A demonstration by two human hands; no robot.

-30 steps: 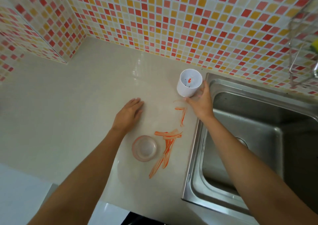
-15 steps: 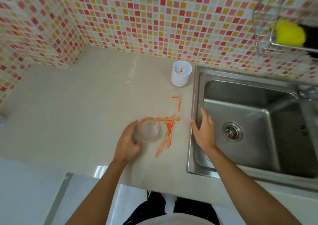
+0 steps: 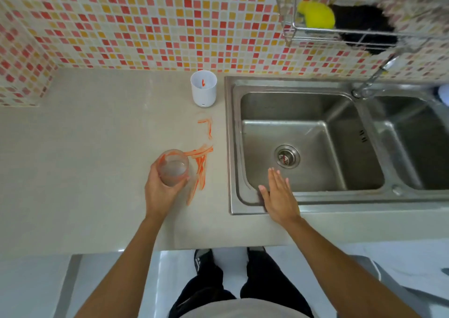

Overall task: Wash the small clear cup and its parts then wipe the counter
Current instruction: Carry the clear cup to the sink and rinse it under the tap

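My left hand (image 3: 160,191) grips a small clear cup (image 3: 173,167), lifted just off the beige counter (image 3: 85,159) and tilted toward me. A white cylindrical part (image 3: 203,88) with an orange smear inside stands upright at the back of the counter beside the sink. Orange streaks (image 3: 200,165) mark the counter between the cup and the sink. My right hand (image 3: 279,196) is flat with straight fingers over the front rim of the steel sink (image 3: 291,84), holding nothing.
A faucet (image 3: 374,77) rises at the back between two sink basins, with a drain (image 3: 287,156) in the left one. A wire rack (image 3: 340,30) on the tiled wall holds a yellow sponge (image 3: 315,15) and a black scrubber (image 3: 362,26).
My left hand has closed round the clear cup and raised it off the counter. My right hand left the white part and drew back to the sink's front rim.
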